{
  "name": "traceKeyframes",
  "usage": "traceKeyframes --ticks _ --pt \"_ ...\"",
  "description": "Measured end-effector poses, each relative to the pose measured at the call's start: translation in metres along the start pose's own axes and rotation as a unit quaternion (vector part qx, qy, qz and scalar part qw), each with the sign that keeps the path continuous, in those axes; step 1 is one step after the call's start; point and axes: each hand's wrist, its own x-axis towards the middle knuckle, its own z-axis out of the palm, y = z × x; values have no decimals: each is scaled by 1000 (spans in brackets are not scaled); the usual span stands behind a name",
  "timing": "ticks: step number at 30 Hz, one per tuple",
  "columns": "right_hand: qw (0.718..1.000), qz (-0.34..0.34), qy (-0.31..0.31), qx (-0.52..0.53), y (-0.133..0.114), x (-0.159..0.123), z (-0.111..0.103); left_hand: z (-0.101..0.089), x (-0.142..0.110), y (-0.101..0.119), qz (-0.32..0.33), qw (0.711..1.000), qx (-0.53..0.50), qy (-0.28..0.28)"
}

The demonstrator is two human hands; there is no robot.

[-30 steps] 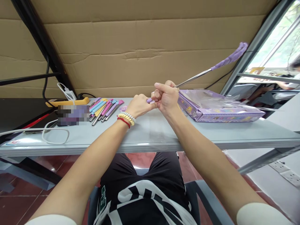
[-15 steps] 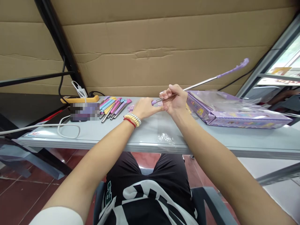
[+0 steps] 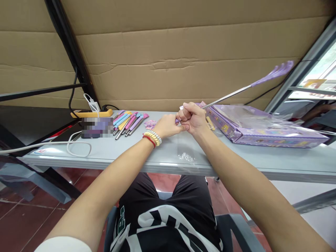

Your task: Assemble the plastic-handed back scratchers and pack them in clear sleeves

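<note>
My right hand (image 3: 193, 117) is closed in a fist round the handle end of an extended telescopic back scratcher (image 3: 236, 92). Its metal rod slants up to the right and ends in a purple claw head (image 3: 279, 71). My left hand (image 3: 168, 125) pinches the purple handle tip right beside the right fist, and its wrist carries yellow, white and red bands. Both hands hover just above the grey table (image 3: 131, 154). A clear plastic sleeve (image 3: 185, 154) lies flat on the table below them.
Several collapsed scratchers with coloured handles (image 3: 130, 122) lie at the left. Farther left are a blurred purple item (image 3: 96, 126), a yellow power strip (image 3: 91, 113) and a white cable (image 3: 76, 148). A purple display box (image 3: 262, 131) sits on the right. A cardboard wall stands behind.
My right hand has closed from a loose finger grip into a fist on the handle. The rod has tipped a little higher, and its head now shows its spread claw.
</note>
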Motion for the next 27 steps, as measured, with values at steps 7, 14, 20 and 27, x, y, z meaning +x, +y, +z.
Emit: traceKeyframes --ticks 7,14,20,27 --pt "998 -43 45 -6 -8 -6 4 0 0 9 -20 999 31 17" --pt "993 -70 89 15 -15 6 -6 -3 2 12 -127 990 34 53" --pt "996 -62 65 11 -17 6 -12 -1 0 4 -97 992 61 61" --pt "999 0 30 -29 -8 2 -3 -6 -5 -4 -38 996 53 62"
